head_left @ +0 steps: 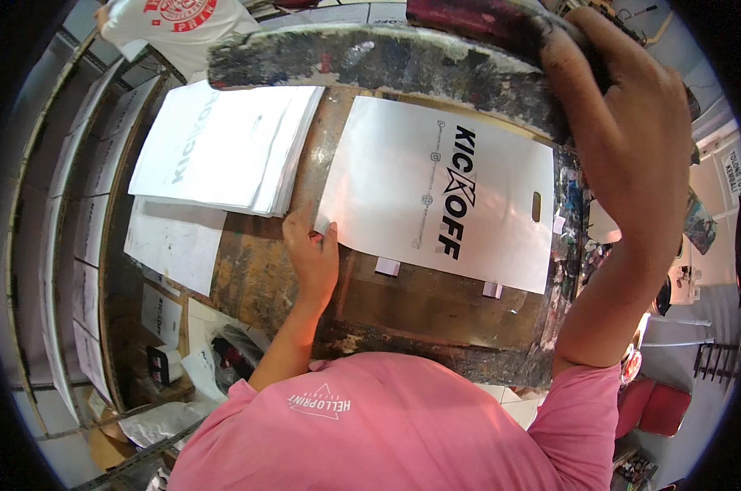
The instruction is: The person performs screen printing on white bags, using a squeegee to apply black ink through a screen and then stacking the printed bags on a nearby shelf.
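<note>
A white flat bag [387, 180] with a black printed design and a die-cut handle hole lies on the stained wooden printing board [256, 270]. My left hand [312, 258] is at the bag's near left corner, thumb and forefinger closed on its edge. Above the bag's far side, an ink-crusted screen printing frame [370, 61] stands raised. My right hand [632, 131] is wrapped round the frame's right end, its fingertips partly hidden behind it. A dark maroon part [477, 16] shows beyond the frame bar, close to the right hand.
A stack of white printed bags [223, 147] sits at the board's left. Small paper tabs [388, 267] are stuck along the near side of the bag. Drying racks [88, 229] with white sheets line the left. Another person in a white shirt [178, 24] is at the far left.
</note>
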Demonstrator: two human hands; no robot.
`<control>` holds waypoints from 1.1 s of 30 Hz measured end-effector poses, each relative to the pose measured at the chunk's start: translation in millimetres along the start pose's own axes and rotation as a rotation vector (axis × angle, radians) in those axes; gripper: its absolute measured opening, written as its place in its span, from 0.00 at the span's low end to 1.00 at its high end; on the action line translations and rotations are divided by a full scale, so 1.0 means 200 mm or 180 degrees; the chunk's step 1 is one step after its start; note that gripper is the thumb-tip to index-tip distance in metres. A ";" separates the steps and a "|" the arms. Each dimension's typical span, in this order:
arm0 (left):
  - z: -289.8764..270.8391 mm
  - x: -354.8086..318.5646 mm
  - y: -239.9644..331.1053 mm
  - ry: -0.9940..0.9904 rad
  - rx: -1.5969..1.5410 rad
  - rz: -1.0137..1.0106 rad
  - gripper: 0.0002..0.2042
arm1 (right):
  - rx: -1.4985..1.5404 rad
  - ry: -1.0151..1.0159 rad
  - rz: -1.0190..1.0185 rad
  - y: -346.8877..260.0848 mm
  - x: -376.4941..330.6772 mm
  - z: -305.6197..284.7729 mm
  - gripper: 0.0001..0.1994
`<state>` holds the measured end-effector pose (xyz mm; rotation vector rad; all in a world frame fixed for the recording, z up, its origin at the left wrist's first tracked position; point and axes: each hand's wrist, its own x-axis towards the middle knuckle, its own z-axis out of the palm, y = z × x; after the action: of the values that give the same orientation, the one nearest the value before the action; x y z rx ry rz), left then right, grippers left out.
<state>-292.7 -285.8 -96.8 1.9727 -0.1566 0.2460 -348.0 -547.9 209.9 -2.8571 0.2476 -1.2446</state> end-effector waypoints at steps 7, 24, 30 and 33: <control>-0.03 0.04 0.00 -0.0316 0.0408 -0.0313 0.12 | -0.0115 0.0030 -0.0614 0.08 -0.02 0.01 0.21; 0.08 0.37 0.45 -0.0112 -0.1668 -0.0194 0.11 | 0.0049 -0.0278 -0.0367 0.04 0.02 -0.03 0.21; -0.15 0.49 0.27 -0.0173 -0.2309 -0.0378 0.11 | -0.0039 -0.0339 -0.0298 0.06 0.01 -0.02 0.20; -0.36 0.67 0.16 -0.0207 -0.2225 -0.0557 0.10 | -0.0118 -0.0238 -0.0388 0.08 0.04 -0.01 0.19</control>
<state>-176.8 -231.9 -7.6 1.2885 -0.0928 0.0031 -346.8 -564.1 216.7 -2.9840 0.0974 -1.1594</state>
